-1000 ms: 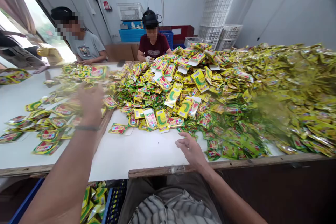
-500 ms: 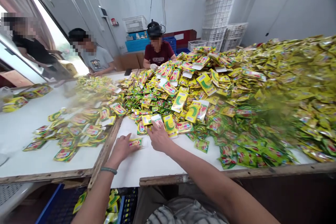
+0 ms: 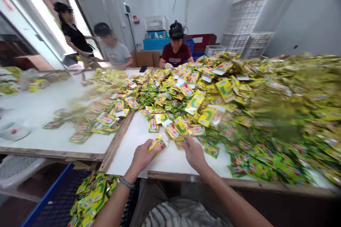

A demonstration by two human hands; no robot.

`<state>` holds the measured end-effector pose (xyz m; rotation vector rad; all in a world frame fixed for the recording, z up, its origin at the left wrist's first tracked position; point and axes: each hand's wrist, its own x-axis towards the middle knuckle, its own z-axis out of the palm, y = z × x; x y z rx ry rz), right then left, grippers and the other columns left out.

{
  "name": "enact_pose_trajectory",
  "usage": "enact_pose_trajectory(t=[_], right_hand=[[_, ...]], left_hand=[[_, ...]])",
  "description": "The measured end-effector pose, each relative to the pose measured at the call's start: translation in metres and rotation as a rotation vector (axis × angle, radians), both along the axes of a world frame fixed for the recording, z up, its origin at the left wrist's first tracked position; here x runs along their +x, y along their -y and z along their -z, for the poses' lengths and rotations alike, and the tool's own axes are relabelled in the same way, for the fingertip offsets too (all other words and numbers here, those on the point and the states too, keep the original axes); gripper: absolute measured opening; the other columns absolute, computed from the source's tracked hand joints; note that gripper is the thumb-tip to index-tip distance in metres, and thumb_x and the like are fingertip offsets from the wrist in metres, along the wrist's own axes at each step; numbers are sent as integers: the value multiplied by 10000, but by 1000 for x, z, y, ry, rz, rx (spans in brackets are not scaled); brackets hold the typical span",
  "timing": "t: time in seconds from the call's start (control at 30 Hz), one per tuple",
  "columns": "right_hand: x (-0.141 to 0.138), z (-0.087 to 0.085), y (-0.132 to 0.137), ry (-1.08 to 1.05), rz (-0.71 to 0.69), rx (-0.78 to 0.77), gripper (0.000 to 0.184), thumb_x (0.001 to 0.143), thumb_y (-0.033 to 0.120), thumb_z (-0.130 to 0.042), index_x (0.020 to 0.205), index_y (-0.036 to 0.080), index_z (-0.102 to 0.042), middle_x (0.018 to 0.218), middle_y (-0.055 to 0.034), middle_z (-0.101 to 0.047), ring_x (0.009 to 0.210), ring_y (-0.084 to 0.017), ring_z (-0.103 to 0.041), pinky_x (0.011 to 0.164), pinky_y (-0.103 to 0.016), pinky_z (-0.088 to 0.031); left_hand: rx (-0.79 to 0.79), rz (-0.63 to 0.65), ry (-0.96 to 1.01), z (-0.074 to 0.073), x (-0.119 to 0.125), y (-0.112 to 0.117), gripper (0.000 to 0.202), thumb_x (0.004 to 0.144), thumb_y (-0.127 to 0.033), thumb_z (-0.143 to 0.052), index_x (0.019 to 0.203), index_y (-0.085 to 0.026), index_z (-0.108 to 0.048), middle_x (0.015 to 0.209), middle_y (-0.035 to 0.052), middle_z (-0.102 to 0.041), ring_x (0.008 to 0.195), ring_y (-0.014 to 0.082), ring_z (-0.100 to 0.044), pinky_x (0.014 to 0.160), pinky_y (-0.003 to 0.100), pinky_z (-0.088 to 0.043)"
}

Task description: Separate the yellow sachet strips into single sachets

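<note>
My left hand (image 3: pixel 142 156) is closed round a small yellow and red sachet (image 3: pixel 158 144), lifted just off the white table (image 3: pixel 138 138). My right hand (image 3: pixel 194 151) pinches another sachet (image 3: pixel 180 143) at the near edge of the big heap of yellow-green sachets (image 3: pixel 239 106). The two hands are close together, near the table's front edge. A dark band sits on my left wrist.
A second white table (image 3: pixel 39 110) to the left carries scattered sachets. A blue crate (image 3: pixel 53 198) with sachets stands below at the left. Three other people are at the far side. White crates (image 3: pixel 245 17) are stacked at the back wall.
Both hands came back from the pile toward the front edge. My left hand lifted a sachet off the table; my right hand closed on another. The camera swung to the left.
</note>
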<state>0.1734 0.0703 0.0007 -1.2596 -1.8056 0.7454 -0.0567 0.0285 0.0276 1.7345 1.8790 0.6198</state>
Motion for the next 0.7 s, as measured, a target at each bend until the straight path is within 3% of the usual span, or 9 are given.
enact_pose_trajectory(t=[0.1, 0.2, 0.27, 0.43, 0.5, 0.6, 0.7], right_hand=[[20, -2, 5, -470, 1, -311, 297, 786, 372, -609, 1017, 200, -536, 815, -48, -676, 761, -208, -641, 713, -345, -497], [35, -5, 6, -764, 0, -458, 433, 661, 439, -734, 962, 195, -540, 774, -34, -683, 689, -186, -645, 676, -323, -508], [47, -7, 8, -786, 2, -467, 470, 637, 430, -751, 993, 194, -554, 775, -28, -685, 675, -177, -641, 659, -313, -505], [88, -5, 17, -466, 65, -385, 379, 677, 378, -700, 990, 183, -615, 745, -7, -668, 697, -160, -605, 672, -304, -487], [98, -5, 21, -503, 97, -379, 355, 673, 384, -707, 950, 183, -611, 756, -11, -669, 709, -164, -607, 682, -305, -487], [95, -7, 23, -636, 114, -355, 368, 659, 399, -738, 931, 194, -597, 774, -12, -669, 700, -158, -606, 683, -295, -487], [83, -6, 21, -665, 36, -367, 334, 653, 404, -748, 870, 191, -610, 745, -4, -652, 670, -138, -579, 666, -276, -468]], left_hand=[[6, 61, 381, 1, 17, 4, 493, 782, -482, -607, 1194, -214, -570, 1105, 61, -689, 988, 247, -632, 824, 307, -458], [-97, 125, 631, 4, 36, 3, 586, 705, -485, -701, 1203, -197, -593, 1237, 81, -640, 1119, 276, -588, 928, 347, -460], [-152, 115, 689, 6, 46, 2, 612, 663, -497, -735, 1180, -191, -618, 1236, 93, -642, 1149, 298, -571, 952, 381, -462], [-180, 32, 697, 9, 51, -6, 709, 584, -521, -786, 1177, -167, -625, 1217, 131, -648, 1149, 326, -571, 948, 417, -472], [-225, 54, 692, 9, 56, -9, 726, 571, -510, -799, 1181, -158, -624, 1176, 133, -669, 1120, 329, -590, 916, 408, -492], [-301, 140, 722, 7, 72, -12, 672, 594, -486, -795, 1164, -167, -635, 1126, 102, -695, 1038, 302, -635, 861, 373, -517], [-333, 161, 827, 6, 89, -13, 600, 634, -465, -779, 1148, -189, -641, 1183, 72, -674, 1022, 261, -645, 861, 334, -518]])
